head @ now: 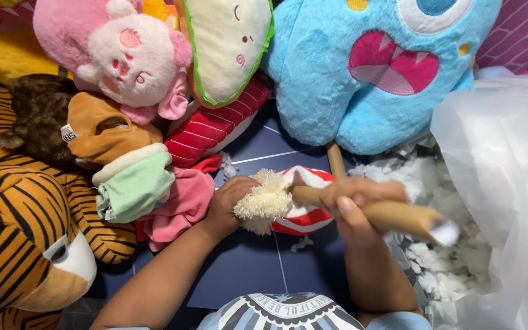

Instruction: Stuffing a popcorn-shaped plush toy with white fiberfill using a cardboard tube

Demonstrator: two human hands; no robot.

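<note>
Stick (392, 215) between right-hand fingers (352, 214)

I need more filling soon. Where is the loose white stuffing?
Head view, right side: the stuffing lies piled below the blue monster plush, against the clear plastic bag, beside the right hand.

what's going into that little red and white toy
A tan stick, gripped by the right hand, enters the toy. Its tip is hidden behind cream fur.

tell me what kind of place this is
Probably a soft-toy stuffing workspace on a floor. Finished plush toys crowd round, such as a striped tiger and a blue monster; loose white stuffing lies beside a clear plastic bag.
</note>
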